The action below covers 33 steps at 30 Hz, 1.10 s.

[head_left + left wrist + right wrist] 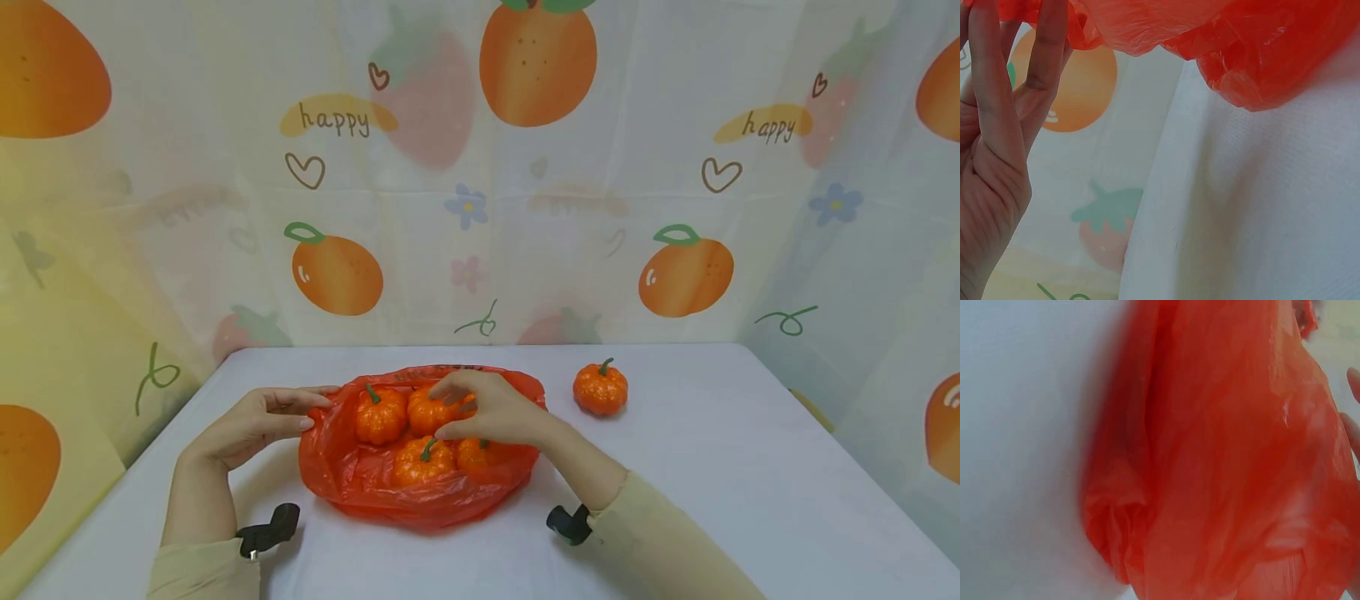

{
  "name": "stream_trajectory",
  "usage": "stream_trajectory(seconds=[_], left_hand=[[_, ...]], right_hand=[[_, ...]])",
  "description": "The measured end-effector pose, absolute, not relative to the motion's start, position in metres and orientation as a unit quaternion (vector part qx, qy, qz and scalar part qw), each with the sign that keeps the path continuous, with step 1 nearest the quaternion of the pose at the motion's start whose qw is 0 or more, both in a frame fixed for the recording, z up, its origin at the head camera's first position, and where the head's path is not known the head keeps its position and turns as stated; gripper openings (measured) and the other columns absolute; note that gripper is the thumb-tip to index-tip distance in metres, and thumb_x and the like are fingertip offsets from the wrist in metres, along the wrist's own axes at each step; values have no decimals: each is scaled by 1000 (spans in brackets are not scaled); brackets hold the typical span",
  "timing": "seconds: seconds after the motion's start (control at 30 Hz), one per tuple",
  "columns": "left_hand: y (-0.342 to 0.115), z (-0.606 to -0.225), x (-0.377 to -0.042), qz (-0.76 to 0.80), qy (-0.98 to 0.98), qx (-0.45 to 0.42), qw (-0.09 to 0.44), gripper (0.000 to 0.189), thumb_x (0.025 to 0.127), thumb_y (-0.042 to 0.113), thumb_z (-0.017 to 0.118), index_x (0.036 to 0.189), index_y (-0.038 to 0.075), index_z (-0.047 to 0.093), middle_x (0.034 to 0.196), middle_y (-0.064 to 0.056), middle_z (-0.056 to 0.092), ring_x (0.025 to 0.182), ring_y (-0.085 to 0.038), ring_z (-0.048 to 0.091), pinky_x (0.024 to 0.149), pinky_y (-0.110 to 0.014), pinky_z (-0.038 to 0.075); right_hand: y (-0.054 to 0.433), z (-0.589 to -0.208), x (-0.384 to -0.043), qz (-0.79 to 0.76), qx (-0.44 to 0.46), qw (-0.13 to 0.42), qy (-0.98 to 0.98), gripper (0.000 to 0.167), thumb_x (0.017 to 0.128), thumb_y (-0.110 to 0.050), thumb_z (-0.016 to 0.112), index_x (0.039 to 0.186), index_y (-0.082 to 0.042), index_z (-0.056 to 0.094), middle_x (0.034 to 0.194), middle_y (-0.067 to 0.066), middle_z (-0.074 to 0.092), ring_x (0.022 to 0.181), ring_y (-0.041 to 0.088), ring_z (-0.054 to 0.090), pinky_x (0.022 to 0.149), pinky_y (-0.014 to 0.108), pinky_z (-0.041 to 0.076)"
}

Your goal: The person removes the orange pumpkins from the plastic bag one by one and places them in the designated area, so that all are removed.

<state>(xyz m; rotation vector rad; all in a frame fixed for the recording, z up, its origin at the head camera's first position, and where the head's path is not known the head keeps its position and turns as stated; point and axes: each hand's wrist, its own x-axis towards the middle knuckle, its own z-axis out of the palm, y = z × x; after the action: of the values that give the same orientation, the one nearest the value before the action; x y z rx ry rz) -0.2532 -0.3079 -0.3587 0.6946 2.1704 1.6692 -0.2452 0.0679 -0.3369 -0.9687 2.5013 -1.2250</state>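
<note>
A red plastic bag lies opened wide on the table, with several small orange pumpkins with green stems inside. My left hand pinches the bag's left rim between thumb and fingers; in the left wrist view its fingertips meet the red film. My right hand is over the bag's right half, fingers bent loosely and thumb apart from them. It partly covers the pumpkin at the back. Another pumpkin sits nearer the front. The bag's side fills most of the right wrist view.
One more orange pumpkin stands on the white table, to the right of the bag. Behind the table hangs a curtain printed with fruit. A black wrist camera is strapped at the left sleeve, another at the right.
</note>
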Motion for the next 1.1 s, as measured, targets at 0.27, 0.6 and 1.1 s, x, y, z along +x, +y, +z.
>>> stream_trajectory(seconds=[0.27, 0.6, 1.1], left_hand=[[-308, -359, -254, 583, 757, 247, 159, 31, 96, 1, 53, 126, -4, 62, 136, 17, 61, 123, 5, 58, 94, -23, 54], [-311, -361, -255, 581, 761, 244, 156, 31, 96, 1, 54, 126, -3, 62, 136, 17, 61, 122, 4, 59, 94, -23, 54], [-309, -360, -255, 581, 761, 241, 159, 31, 96, 1, 54, 126, -3, 62, 135, 18, 62, 123, 6, 58, 94, -23, 54]], right_hand=[[56, -340, -245, -399, -343, 129, 841, 48, 84, -29, 79, 127, -17, 62, 129, 3, 65, 121, 24, 62, 96, 31, 55], [43, -345, -247, -365, -386, 154, 833, 47, 85, -29, 77, 128, -16, 62, 131, 2, 65, 119, 20, 62, 96, 24, 53], [33, -351, -249, -313, -391, 170, 849, 47, 85, -33, 77, 127, -18, 62, 130, -2, 66, 119, 9, 61, 100, 22, 50]])
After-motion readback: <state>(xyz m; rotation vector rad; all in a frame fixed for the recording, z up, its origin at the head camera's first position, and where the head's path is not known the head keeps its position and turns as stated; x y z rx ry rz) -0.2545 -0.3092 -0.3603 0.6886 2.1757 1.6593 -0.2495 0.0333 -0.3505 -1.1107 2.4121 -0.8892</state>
